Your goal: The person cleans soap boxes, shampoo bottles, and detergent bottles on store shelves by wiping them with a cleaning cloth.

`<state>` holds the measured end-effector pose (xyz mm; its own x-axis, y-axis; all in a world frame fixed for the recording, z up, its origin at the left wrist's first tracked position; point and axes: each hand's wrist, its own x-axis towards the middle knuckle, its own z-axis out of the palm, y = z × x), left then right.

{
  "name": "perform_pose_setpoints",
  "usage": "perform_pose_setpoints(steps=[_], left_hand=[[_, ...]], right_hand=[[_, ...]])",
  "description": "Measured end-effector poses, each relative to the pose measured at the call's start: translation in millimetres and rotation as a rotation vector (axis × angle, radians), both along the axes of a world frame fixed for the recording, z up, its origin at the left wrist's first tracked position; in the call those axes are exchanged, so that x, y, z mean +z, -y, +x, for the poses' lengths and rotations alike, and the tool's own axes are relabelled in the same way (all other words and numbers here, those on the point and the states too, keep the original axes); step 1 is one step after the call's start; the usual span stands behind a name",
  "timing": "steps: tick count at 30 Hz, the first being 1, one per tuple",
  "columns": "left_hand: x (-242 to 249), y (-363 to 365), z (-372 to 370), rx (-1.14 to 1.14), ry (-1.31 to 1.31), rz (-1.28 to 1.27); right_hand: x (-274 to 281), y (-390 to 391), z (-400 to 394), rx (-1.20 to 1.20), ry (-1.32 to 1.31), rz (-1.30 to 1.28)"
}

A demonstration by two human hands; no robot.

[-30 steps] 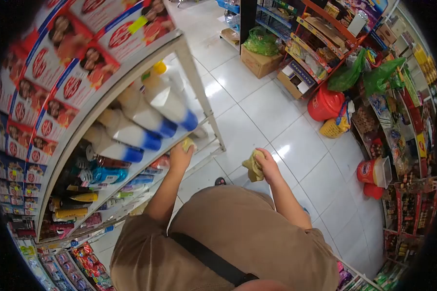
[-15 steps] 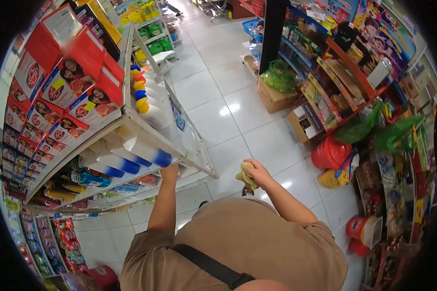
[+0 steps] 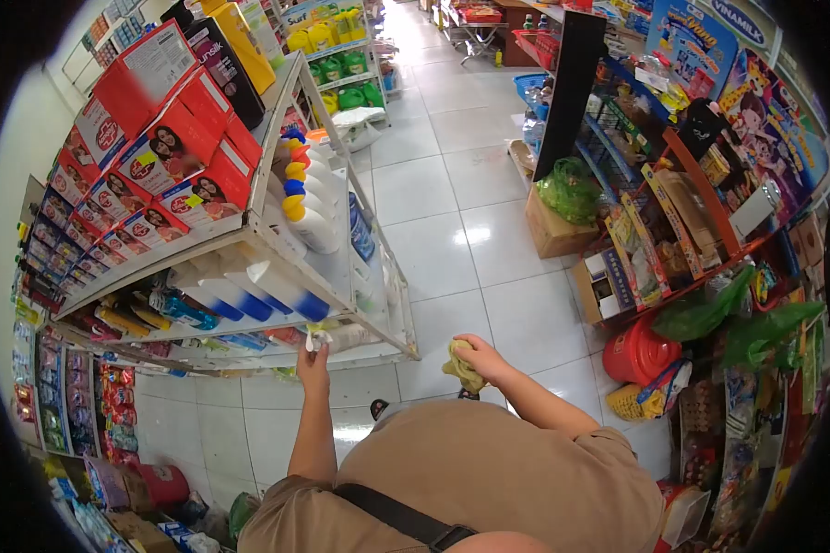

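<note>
My left hand (image 3: pixel 314 361) is raised at the edge of the lower shelf of a white metal rack (image 3: pixel 364 334). Its fingers close around a small white item with a yellow-green part (image 3: pixel 316 335), whose kind I cannot make out. Just behind that hand, bottles with blue caps (image 3: pixel 312 306) lean on the shelf. Over the tiled floor, my right hand (image 3: pixel 485 359) grips a crumpled yellowish cloth (image 3: pixel 464 367), which hangs from the fingers.
Red soap boxes (image 3: pixel 203 198) are stacked on the rack's top at left. White bottles with coloured caps (image 3: pixel 315 226) stand on its end shelf. The tiled aisle (image 3: pixel 443 249) runs ahead. On the right are a cardboard box (image 3: pixel 555 230), a red bucket (image 3: pixel 638 350) and loaded shelves.
My left hand has come out from between the shelf goods and now shows a white item in its fingers. My right hand still holds the cloth, slightly lower. The view has shifted.
</note>
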<state>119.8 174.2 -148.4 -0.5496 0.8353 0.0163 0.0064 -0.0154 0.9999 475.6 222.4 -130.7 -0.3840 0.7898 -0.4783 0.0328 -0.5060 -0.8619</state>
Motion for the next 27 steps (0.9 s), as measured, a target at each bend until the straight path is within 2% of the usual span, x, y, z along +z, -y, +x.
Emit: perform_pose_setpoints(steps=[1,2,6,8,9,11,14,17,20,23,26,27], left_hand=[[9.8,10.2,6.8,-0.006,0.002,-0.002],[22.3,20.7,12.5,-0.057,-0.166,-0.088],[46.3,50.7,43.0,-0.133,-0.315,-0.156],[38.3,61.9,56.0,-0.159,-0.388,-0.277],[35.4,64.7,64.9,-0.17,-0.424,-0.337],[54.8,55.4,108.2,-0.253,-0.129,-0.357],[95.5,31.0,156.1,-0.112,0.437,-0.273],[98.5,24.3,158.1,-0.164,0.414,-0.215],[108.9,26.6,160.0,-0.23,0.414,-0.169],[103.2,33.1,170.2,-0.31,0.476,-0.253],[93.2,33.3,187.1,-0.4,0.468,-0.336],[93.0,31.4,193.3,-0.437,0.459,-0.357]], right_hand=[[-3.4,-2.2,-1.2,0.002,-0.026,-0.004],[-5.7,-3.7,-2.6,0.004,-0.051,-0.006],[-6.9,-6.6,-14.4,0.095,-0.126,0.031],[-7.2,-5.7,-25.5,0.149,-0.172,0.065],[-7.0,-2.3,-34.2,0.186,-0.214,0.195],[-2.9,6.3,-53.9,0.258,-0.305,0.458],[39.9,8.1,-56.2,0.273,0.02,1.182],[74.3,-12.1,-34.7,0.395,0.047,0.928],[53.0,-23.3,-8.3,0.463,-0.074,0.485],[13.1,-17.1,18.4,0.604,-0.03,0.127],[-2.9,1.1,21.7,0.482,-0.056,0.147],[16.2,1.7,19.2,0.358,-0.138,0.157]])
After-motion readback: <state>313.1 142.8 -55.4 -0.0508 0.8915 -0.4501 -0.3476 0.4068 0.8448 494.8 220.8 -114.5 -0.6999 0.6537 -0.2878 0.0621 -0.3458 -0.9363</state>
